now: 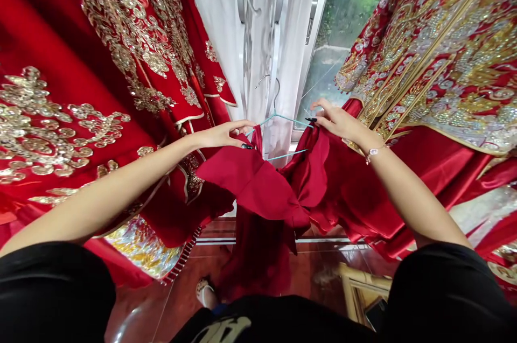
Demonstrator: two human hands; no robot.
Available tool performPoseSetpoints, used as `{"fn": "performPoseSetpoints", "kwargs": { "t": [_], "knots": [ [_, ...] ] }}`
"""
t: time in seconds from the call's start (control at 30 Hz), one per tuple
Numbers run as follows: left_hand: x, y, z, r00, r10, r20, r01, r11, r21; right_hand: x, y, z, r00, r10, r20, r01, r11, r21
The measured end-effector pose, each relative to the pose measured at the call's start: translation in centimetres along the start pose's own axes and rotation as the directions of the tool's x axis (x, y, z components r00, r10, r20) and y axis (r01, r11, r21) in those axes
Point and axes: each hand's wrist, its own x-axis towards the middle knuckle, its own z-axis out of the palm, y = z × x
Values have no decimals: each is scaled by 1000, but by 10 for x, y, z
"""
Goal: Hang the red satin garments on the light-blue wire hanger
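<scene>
A plain red satin dress (266, 192) hangs on a thin teal wire hanger (283, 117) in front of me, with a large bow at its front. My left hand (226, 134) pinches the dress's left shoulder at the hanger's left end. My right hand (337, 119) grips the right shoulder fabric at the hanger's right end, fingers curled. Both hands are closed on the cloth. The hanger's metal hook (269, 84) rises between them against a white curtain (258, 36).
A red garment with gold embroidery (81, 90) hangs close on the left, and another heavily beaded red and gold garment (444, 52) hangs on the right. A window (347, 20) shows greenery behind. A wooden frame (355, 284) stands on the reddish floor (169, 300).
</scene>
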Motion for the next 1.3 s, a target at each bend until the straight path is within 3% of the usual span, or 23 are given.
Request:
{"fn": "performPoseSetpoints", "kwargs": {
  "t": [0.17, 0.3, 0.4, 0.5, 0.57, 0.63, 0.7, 0.83, 0.9, 1.03, 1.17, 1.3],
  "knots": [
    [7, 1, 8, 1000, -4, -28, 4, 1000, -9, 27, -11, 6, 992, -84, 91, 100, 978, -183],
    [15, -2, 11, 999, 26, -29, -27, 999, -33, 42, -24, 8, 980, -164, 109, 180, 970, -161],
    [16, -9, 13, 998, 29, -54, -32, 998, -51, 56, -40, -11, 976, -110, -190, 97, 992, -76],
    [10, -10, 14, 997, -14, -76, 6, 994, -111, 69, -55, -39, 848, 23, -530, 72, 985, 158],
    [5, -6, 14, 997, -60, -54, 49, 982, -185, 72, -60, -44, 813, 55, -580, 85, 974, 211],
    [2, -2, 16, 994, -107, -3, 103, 964, -246, 66, -64, -30, 839, 40, -543, 46, 988, 145],
    [2, 3, 17, 994, -109, 8, 108, 961, -254, 51, -73, 4, 867, 27, -497, 3, 998, 60],
    [8, 12, 21, 986, 45, -163, -57, 996, -66, 21, -101, 80, 893, -88, -441, 93, 996, -11],
    [6, 15, 20, 964, 108, -243, -100, 994, 47, 19, -109, 101, 906, -166, -391, 143, 986, -87],
    [-15, 16, 12, 946, 154, -285, -103, 977, 186, 34, -104, 106, 914, -261, -311, 208, 959, -193],
    [-47, 12, -5, 978, 113, -178, -59, 957, 283, 41, -97, 105, 912, -239, -332, 194, 967, -162],
    [-63, 12, -18, 978, 49, -203, 17, 949, 315, 38, -109, 110, 904, -219, -368, 174, 973, -152]
  ]
}}
